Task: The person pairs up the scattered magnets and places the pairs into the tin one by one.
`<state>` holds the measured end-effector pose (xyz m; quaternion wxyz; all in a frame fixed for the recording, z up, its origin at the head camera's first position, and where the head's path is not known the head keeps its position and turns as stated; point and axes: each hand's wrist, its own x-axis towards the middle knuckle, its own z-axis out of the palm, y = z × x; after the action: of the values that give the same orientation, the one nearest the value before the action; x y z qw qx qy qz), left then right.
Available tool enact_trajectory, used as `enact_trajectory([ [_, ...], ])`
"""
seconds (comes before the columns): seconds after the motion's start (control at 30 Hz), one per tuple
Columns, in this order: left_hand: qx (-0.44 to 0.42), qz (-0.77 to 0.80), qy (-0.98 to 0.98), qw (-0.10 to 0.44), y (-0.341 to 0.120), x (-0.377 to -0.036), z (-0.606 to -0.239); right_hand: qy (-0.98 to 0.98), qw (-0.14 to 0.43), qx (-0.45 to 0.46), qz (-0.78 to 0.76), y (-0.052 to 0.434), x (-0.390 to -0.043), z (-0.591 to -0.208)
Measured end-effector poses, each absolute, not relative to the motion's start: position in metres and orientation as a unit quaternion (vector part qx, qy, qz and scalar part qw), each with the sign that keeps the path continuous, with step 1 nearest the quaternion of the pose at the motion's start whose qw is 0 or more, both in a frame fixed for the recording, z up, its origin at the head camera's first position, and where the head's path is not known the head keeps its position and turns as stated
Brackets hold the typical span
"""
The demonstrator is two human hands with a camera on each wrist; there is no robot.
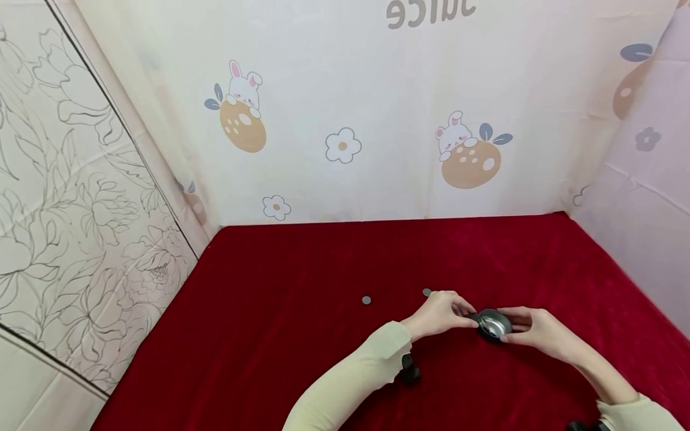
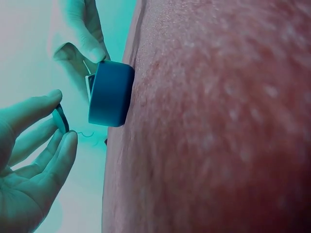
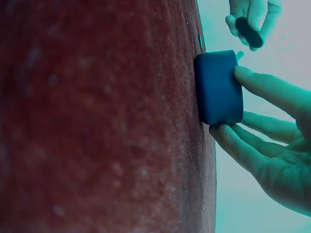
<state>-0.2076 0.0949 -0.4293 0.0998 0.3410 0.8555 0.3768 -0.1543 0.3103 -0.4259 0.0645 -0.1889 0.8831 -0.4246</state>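
Observation:
A small round dark cup (image 1: 498, 330) with a shiny metallic inside sits low over the red cloth, to the right of the middle. My right hand (image 1: 544, 336) holds it by the side, thumb on one edge and fingers on the other, as the right wrist view shows. A thin strip (image 3: 239, 56) sticks up from the cup's mouth. Just left of the cup, my left hand (image 1: 441, 314) pinches a small dark flat disc (image 2: 60, 119) between thumb and fingertips. In the left wrist view the disc stands on edge, apart from the cup.
Two small grey discs lie on the red cloth (image 1: 269, 311): one disc (image 1: 366, 300) left of the hands, another (image 1: 427, 292) just behind the left hand. Printed curtains (image 1: 345, 102) hang at the back and sides. A black device (image 1: 409, 370) is strapped at the left wrist.

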Motion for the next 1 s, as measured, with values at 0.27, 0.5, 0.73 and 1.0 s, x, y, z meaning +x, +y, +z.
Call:
enact_trajectory([
  [0.27, 0.337, 0.399, 0.848, 0.091, 0.107, -0.207, -0.43, 0.882, 0.083, -0.172, -0.43, 0.31, -0.152, -0.424],
  [0.5, 0.332, 0.404, 0.847, 0.093, 0.119, -0.205, -0.431, 0.877, 0.079, -0.186, -0.436, 0.31, -0.155, -0.425],
  [0.73, 0.331, 0.395, 0.852, 0.092, 0.128, -0.205, -0.433, 0.875, 0.093, -0.179, -0.439, 0.31, -0.155, -0.423],
  [1.0, 0.32, 0.399, 0.853, 0.107, 0.131, -0.204, -0.434, 0.876, 0.091, -0.179, -0.438, 0.309, -0.154, -0.422],
])
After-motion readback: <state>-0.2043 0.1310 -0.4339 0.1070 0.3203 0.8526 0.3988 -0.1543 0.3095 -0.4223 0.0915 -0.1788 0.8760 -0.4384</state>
